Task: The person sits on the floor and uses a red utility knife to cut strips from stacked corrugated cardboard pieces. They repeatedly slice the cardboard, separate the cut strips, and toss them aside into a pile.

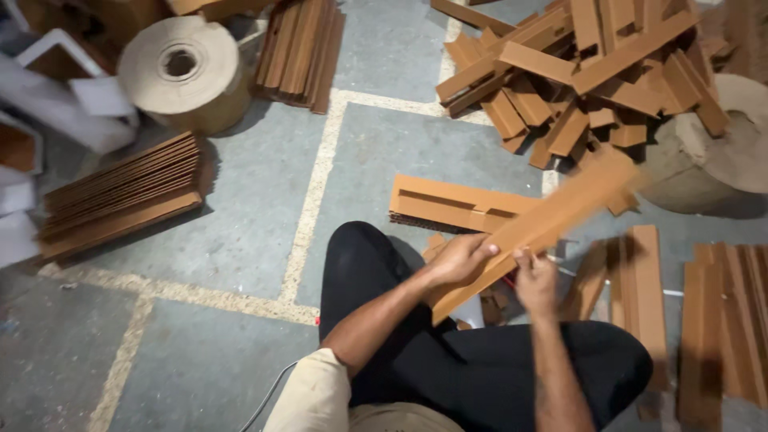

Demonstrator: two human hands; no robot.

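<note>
Head view: long brown cardboard strip (538,226) held slantwise above lap, left hand (458,261) clasping its near end, right hand (534,282) pinching the lower edge beside it. Motion-blurred, probably light and stiff yet creasable; best gripped along edges. Loose strip pile (584,72) far right on floor (264,208).

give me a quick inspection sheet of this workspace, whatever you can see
surface: grey concrete floor with pale painted lines
job's things: long brown cardboard strip, blurred, tilted up to the right
clutter: loose strip pile; neat strip stack; brown paper roll
grippers: left hand and right hand both grip the strip
cables: thin grey cable by the knee
surroundings: white pieces at left
</note>
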